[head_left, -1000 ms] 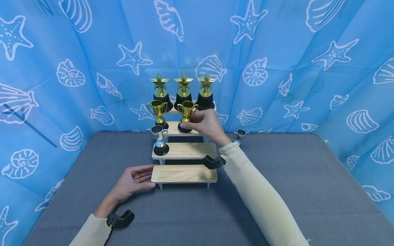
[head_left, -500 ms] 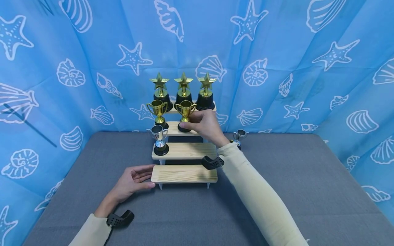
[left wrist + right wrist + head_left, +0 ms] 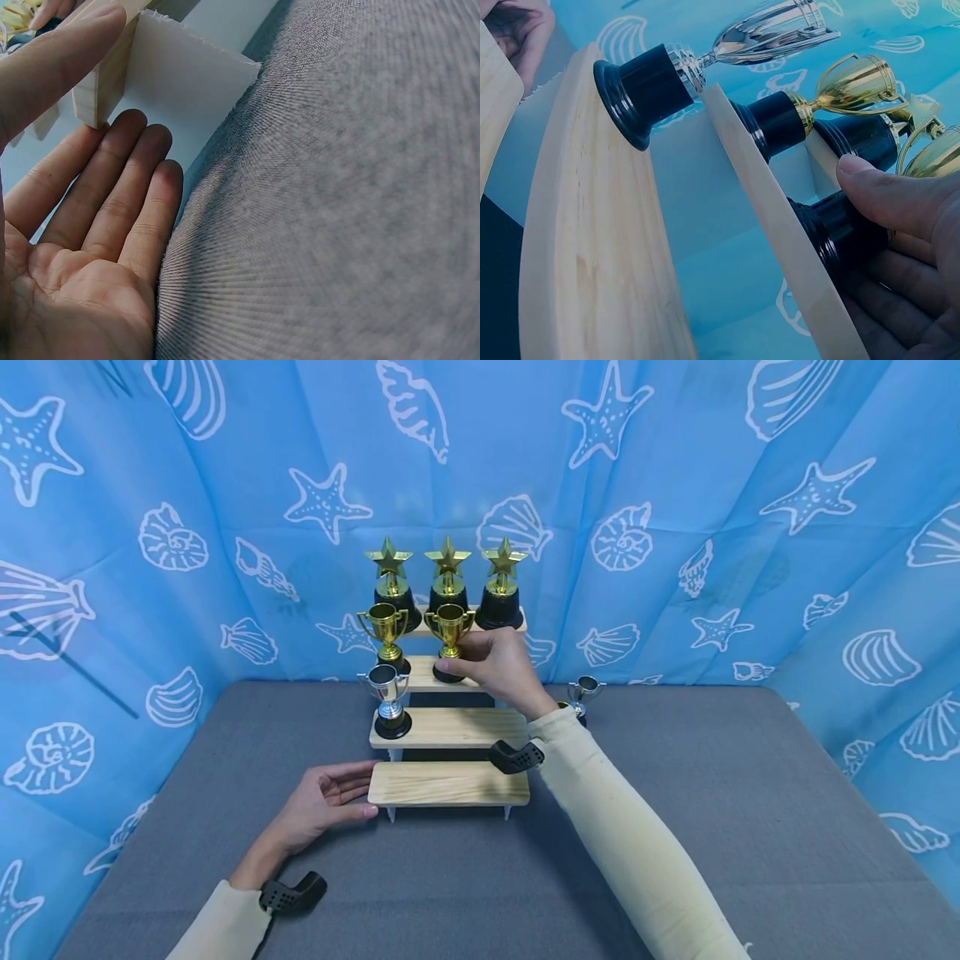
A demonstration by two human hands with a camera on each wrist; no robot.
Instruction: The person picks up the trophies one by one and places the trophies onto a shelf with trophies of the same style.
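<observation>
Blue curtain printed with white shells and starfish hangs behind a table covered in grey cloth.

Head view: the right hand pinches a gold cup trophy low down, the gap between thumb and fingers narrowed to the width of its black base. The held trophy is upright at the middle of the second-highest wooden step. Left of the grip, on the same step, stands a second gold cup. Behind the grip, three gold star trophies stand in a row. Nearer the wearer and left of the grip, a silver cup occupies the next step down. Right of the grip, beyond the wrist, another silver cup is partly hidden by the sleeve. Below and left of the grip, the left hand is at the left end of the lowest step.

Left wrist view: fingers extended, thumb apart, nothing grasped. Fingertips reach the step's end and its white support; whether they press cannot be told.

Right wrist view: thumb on the held trophy's base, fingers curled on its opposite side. Whether the step bears its weight cannot be told.
</observation>
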